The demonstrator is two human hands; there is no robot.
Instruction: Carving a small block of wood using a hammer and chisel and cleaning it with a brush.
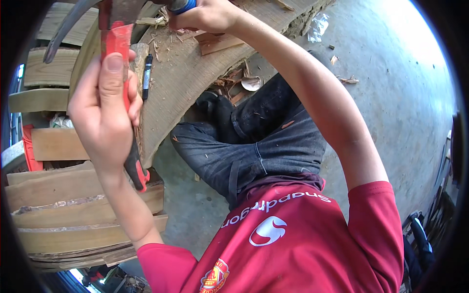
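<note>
My left hand (pixel 108 97) is wrapped round the red and black handle of a claw hammer (pixel 116 39), its thumb lying along the grip. The hammer's head and curved claw are at the top left, partly cut off by the frame. At the top edge, my right hand (pixel 207 17) grips a tool with a blue handle (pixel 183 6); the rest of that tool is hidden or out of frame. Both hands are above a thick wooden slab (pixel 178 68) scattered with chips. A dark marker pen (pixel 147 78) lies on it beside my left hand.
Several planks (pixel 73 195) are stacked at the left. A flat piece of wood (pixel 217 43) rests on the slab near my right wrist. Wood scraps and a round pale lid-like object (pixel 251 83) lie by my legs. A clear plastic bag (pixel 318 27) is on the concrete floor.
</note>
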